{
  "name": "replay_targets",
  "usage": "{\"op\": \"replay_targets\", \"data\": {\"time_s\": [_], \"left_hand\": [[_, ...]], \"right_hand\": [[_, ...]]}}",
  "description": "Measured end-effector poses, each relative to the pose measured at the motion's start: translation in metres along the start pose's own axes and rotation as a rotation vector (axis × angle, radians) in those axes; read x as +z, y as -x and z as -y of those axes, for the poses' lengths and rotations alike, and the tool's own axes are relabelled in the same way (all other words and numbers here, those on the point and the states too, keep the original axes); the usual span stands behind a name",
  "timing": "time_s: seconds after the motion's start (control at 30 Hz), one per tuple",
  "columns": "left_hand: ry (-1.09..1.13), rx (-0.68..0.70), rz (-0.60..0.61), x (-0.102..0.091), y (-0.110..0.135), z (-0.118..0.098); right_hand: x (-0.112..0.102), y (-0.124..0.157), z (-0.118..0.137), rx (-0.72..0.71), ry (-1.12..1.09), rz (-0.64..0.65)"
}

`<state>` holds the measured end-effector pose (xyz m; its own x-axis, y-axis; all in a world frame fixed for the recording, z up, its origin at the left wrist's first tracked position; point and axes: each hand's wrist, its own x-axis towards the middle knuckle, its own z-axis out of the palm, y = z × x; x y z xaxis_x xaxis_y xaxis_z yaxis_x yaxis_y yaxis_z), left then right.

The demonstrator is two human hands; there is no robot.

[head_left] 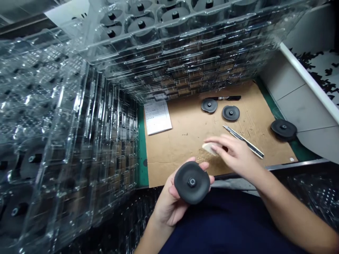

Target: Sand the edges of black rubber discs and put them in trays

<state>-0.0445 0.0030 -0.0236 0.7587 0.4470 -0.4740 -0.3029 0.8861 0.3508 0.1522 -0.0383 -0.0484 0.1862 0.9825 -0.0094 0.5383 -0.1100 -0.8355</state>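
Note:
My left hand (171, 204) is closed round a black round disc (191, 182) with a metal hub in its middle, held up over my lap. My right hand (233, 152) hovers just above and to the right of it, over the cardboard sheet (185, 137), with a small whitish piece (209, 148) pinched at its fingertips. The hand is slightly smeared by motion. Two more black discs (209, 105) (231, 113) lie flat on the cardboard farther back. A third disc (284, 129) sits at the cardboard's right edge.
Tall stacks of clear plastic trays (66, 141) holding black discs rise at the left, and another stack (185, 49) stands behind. A black marker (225, 98), a slim knife-like tool (243, 141) and a printed paper (157, 116) lie on the cardboard. A white wall panel (304, 91) closes the right.

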Motion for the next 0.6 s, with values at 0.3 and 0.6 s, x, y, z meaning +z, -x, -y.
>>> {"op": "replay_targets", "data": {"time_s": [0.3, 0.6], "left_hand": [[0.007, -0.008, 0.056, 0.006, 0.007, 0.006], [-0.145, 0.12, -0.145, 0.002, 0.01, 0.014]], "right_hand": [[0.004, 0.023, 0.008, 0.021, 0.009, -0.122], [-0.008, 0.013, 0.085, -0.414, 0.215, 0.011]]}}
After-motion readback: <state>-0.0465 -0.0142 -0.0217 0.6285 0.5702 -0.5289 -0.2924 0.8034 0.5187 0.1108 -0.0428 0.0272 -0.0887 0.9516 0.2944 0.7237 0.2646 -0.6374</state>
